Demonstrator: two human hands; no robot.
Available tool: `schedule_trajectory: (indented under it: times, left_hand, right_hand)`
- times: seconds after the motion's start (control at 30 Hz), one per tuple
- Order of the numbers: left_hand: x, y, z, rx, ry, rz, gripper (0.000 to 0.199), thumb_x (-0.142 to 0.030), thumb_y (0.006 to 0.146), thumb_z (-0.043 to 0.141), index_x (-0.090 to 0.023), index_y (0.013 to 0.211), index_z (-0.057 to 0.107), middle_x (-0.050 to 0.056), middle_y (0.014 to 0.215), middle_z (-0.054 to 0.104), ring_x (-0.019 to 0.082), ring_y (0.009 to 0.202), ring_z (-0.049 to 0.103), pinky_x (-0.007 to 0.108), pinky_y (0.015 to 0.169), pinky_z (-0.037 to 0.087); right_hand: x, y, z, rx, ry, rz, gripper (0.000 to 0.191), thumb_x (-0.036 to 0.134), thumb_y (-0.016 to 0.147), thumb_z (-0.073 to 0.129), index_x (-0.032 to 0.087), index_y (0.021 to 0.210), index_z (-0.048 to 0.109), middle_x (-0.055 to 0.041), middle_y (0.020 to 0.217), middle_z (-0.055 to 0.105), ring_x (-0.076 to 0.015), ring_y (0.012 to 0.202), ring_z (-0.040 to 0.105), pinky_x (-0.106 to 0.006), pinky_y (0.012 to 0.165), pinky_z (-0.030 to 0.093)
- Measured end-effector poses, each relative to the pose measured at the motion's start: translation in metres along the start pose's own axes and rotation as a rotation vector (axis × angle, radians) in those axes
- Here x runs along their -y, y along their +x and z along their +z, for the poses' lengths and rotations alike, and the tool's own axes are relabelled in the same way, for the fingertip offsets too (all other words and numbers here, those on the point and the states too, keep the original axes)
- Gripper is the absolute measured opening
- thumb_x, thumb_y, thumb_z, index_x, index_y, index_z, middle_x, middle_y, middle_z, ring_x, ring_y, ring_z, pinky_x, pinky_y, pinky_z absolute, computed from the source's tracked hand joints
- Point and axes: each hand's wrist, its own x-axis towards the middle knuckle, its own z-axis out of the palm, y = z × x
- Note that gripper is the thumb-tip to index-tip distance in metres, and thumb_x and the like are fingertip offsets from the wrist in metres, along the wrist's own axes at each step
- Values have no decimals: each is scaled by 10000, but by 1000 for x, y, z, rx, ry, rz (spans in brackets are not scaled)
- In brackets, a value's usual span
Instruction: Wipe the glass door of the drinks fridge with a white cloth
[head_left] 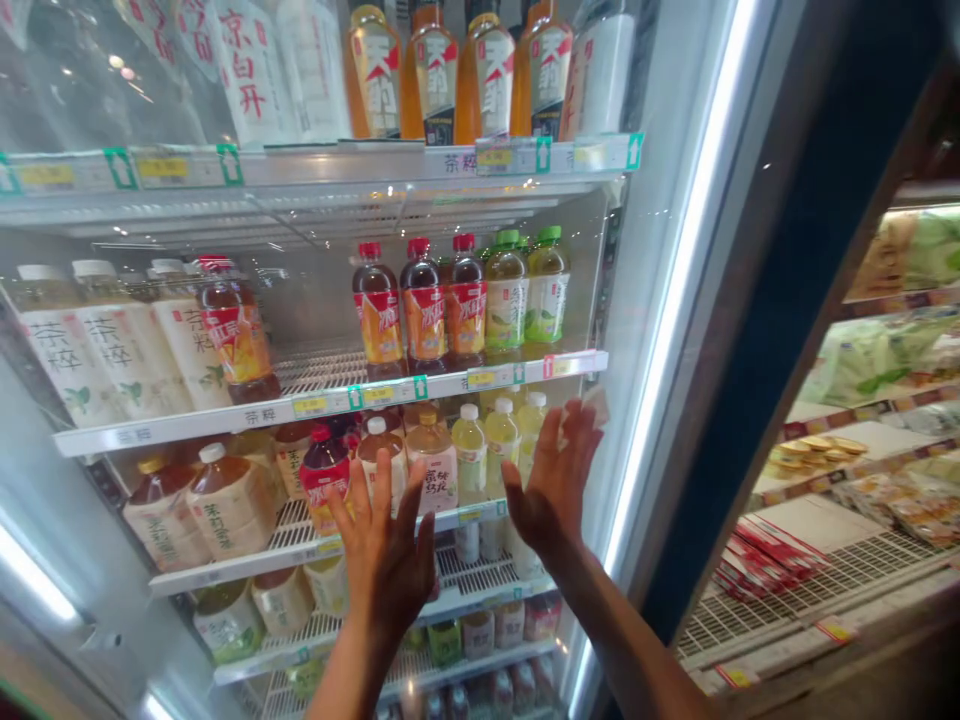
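Observation:
My left hand (388, 545) is raised with its fingers spread and nothing in it, in front of the third shelf of a lit drinks cooler. Beyond its fingertips stand a red-capped bottle (326, 470) and a peach-coloured bottle (433, 470). To the right, my right hand (556, 480) is also raised with fingers apart, partly over some pale yellow bottles (502, 435). Neither hand holds anything. Red-labelled tea bottles (426, 310) and green-capped bottles (547, 295) stand on the shelf above the hands.
White-capped bottles (105, 340) fill the left of the second shelf, beside a lone red-labelled bottle (234, 335). Amber bottles (435, 80) line the top shelf. A bright light strip (667, 300) and dark frame edge the cooler; packaged goods on open shelves (817, 550) lie to the right.

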Motion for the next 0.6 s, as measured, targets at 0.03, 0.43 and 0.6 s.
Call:
schedule_trajectory:
  times: [0.03, 0.43, 0.6]
  left_hand:
    - [9, -5, -3, 2, 6, 5, 832, -179, 908, 617, -327, 1614, 202, 100, 1715, 155, 380, 1589, 20, 755, 1222, 65]
    - [123, -49, -62, -24, 74, -63, 828, -118, 888, 627, -312, 1604, 260, 109, 1711, 169, 400, 1583, 68, 759, 1230, 91]
    - [164, -73, -78, -54, 51, -94, 839, -95, 889, 626, -302, 1607, 244, 118, 1705, 199, 375, 1582, 113, 709, 1250, 149]
  right_hand:
    - [12, -17, 5, 26, 3, -3, 829, 424, 1032, 420, 146, 1643, -67, -155, 1712, -100, -419, 1573, -67, -812, 1169, 148]
    - [169, -52, 59, 39, 14, -51, 818, 468, 1032, 405, 138, 1651, -15, -194, 1708, 61, -431, 1573, 28, -792, 1152, 274]
    - [233, -78, 83, 52, 32, -98, 828, 427, 1013, 474, 151, 1655, 29, -192, 1697, 165, -417, 1573, 107, -752, 1170, 314]
